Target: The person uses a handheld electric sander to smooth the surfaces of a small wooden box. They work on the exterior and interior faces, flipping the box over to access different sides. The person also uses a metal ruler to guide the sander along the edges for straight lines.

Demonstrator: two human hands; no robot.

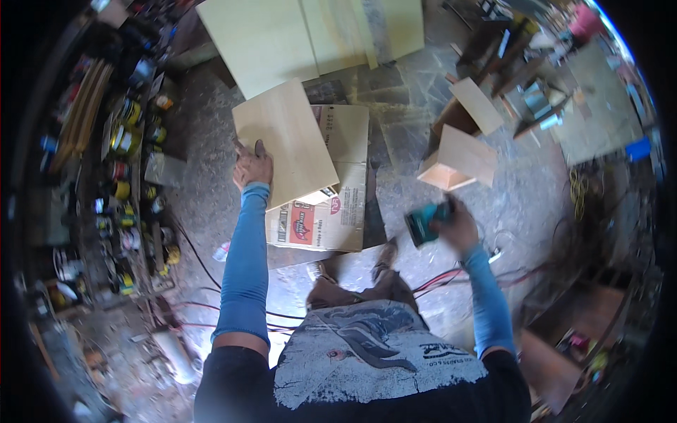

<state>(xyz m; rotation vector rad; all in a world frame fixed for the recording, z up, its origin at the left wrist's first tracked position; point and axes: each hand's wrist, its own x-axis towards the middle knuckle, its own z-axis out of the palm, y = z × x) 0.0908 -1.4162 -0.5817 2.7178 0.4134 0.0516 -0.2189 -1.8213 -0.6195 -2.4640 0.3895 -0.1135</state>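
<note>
The left hand (252, 166), half-curled, rests on the wooden box's (295, 137) edge, grip unclear; the right hand (458, 227) clasps a teal tool (422, 224). The box, atop flattened cardboard (349, 225), could slip if the cardboard skids

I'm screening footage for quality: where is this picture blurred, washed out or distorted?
Head view: the right hand and teal tool look smeared, probably by motion, while the left hand and wooden box are clearer; head view: glare whitens the upper-right rim and the floor left of the shirt; head view: fisheye distortion toward a round, dark border.
</note>
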